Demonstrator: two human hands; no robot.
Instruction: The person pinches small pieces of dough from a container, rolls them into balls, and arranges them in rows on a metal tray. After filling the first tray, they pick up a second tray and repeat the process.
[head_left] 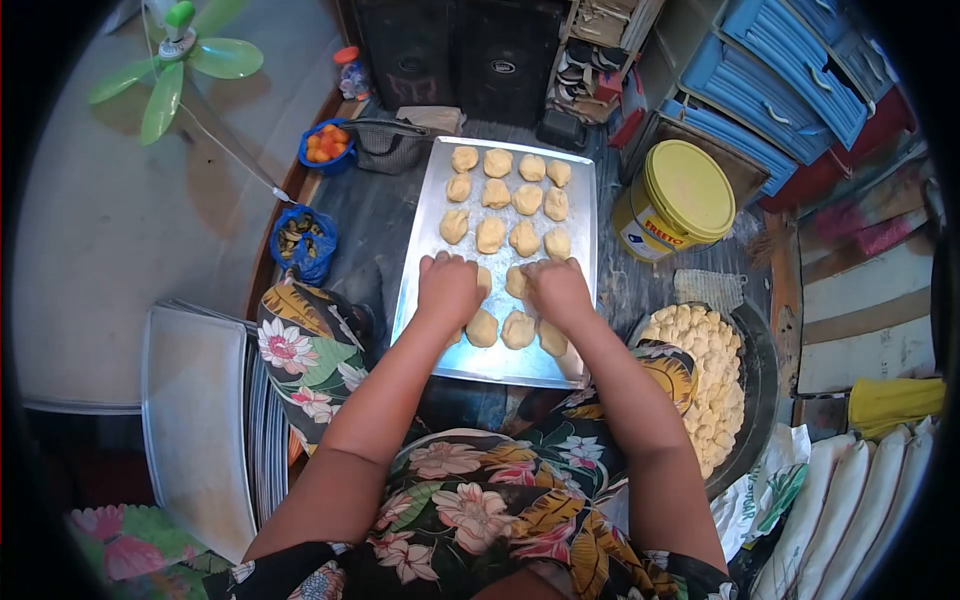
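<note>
A metal baking tray (pixel 430 155) lies on the floor between my knees, with several rows of pale dough balls (pixel 490 236) on it. My left hand (pixel 449 288) is closed over the dough at the left of the fourth row and hides most of it. At the right of that row, my right hand (pixel 557 290) is curled over another dough ball. The fingertips of both hands are partly hidden. Closer to me is a further row, including a rounded dough ball (pixel 518 329).
A wide dark basin (pixel 762 400) heaped with dough pieces (pixel 700 370) sits by my right knee. Behind it stands a yellow lidded bucket (pixel 690 190). Stacked trays (pixel 195 420) lean at my left. A green fan (pixel 175 60) and blue drawers (pixel 760 90) are farther off.
</note>
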